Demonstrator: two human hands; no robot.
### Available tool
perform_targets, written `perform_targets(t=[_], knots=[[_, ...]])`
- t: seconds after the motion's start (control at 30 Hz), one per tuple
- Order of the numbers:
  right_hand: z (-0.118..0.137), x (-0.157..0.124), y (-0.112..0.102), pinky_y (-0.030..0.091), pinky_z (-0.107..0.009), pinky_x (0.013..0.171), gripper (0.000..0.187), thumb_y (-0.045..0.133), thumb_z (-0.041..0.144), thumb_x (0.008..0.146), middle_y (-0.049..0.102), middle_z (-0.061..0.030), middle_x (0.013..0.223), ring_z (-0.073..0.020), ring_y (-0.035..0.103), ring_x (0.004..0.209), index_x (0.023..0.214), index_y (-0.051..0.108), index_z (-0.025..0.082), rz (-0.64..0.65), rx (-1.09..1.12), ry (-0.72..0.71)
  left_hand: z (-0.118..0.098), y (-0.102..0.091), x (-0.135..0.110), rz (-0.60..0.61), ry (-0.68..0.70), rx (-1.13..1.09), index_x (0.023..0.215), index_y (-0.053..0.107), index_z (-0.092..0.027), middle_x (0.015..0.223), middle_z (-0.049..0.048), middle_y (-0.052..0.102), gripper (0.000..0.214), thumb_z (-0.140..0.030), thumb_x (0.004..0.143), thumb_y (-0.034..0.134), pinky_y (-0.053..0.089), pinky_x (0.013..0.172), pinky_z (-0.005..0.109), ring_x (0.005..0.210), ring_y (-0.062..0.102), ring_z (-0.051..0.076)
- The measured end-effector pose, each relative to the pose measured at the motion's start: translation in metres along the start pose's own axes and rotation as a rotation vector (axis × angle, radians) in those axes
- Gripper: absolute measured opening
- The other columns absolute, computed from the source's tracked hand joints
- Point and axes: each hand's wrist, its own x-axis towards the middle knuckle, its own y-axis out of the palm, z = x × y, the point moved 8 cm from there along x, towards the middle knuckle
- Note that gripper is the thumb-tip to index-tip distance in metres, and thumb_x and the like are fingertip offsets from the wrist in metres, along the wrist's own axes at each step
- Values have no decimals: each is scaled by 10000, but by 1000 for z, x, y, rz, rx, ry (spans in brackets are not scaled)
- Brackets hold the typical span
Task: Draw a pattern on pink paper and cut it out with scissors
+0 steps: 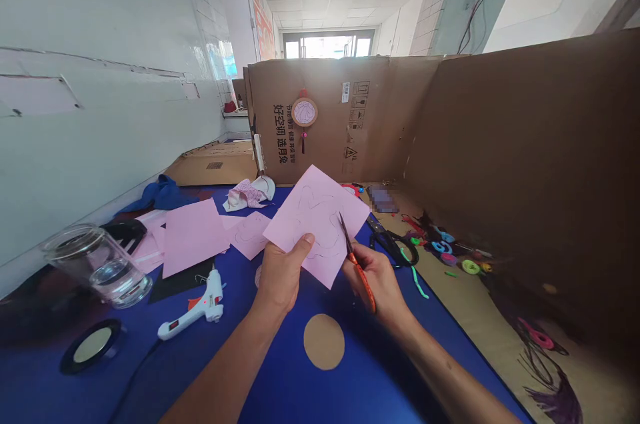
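My left hand [283,271] pinches the lower edge of a pink paper sheet [313,211] with a pencilled outline on it, holding it up above the blue table cover [280,377]. In my right hand [383,284] is a pair of red-handled scissors [356,263], fingers closed round the handles. The blades point up and touch the sheet's right edge.
More pink sheets [193,237] lie at the left, beside a white glue gun [197,311], a clear glass jar [100,264] and its black lid [93,345]. Black scissors [393,244] and colourful small pieces [450,251] lie to the right. Cardboard walls [525,164] enclose the back and right.
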Motion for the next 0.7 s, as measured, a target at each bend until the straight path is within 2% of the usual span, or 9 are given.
perform_targets(t=[0.37,0.6,0.7], knots=[[2,0,1,296,-259,485,209,629,408,797,424,60,579,-111,366,505,711,588,222,9,1,-2,1,-2,2,-2,4,-2,1382,760,-194,1302,144,830,779,-318,660,1024,569,1153,517,1283,756,360],[2,0,1,294,-254,491,212,629,373,799,447,53,599,-104,366,513,687,518,231,7,0,-20,0,0,1,-6,-8,-16,1387,758,-207,1305,140,829,781,-293,656,1022,568,1157,518,1291,754,361],[1,0,1,290,-253,488,199,637,372,791,441,55,596,-107,368,515,698,536,228,6,12,-12,1,0,0,-15,-9,-22,1391,753,-209,1321,138,823,781,-273,659,1020,551,1181,512,1326,736,355]])
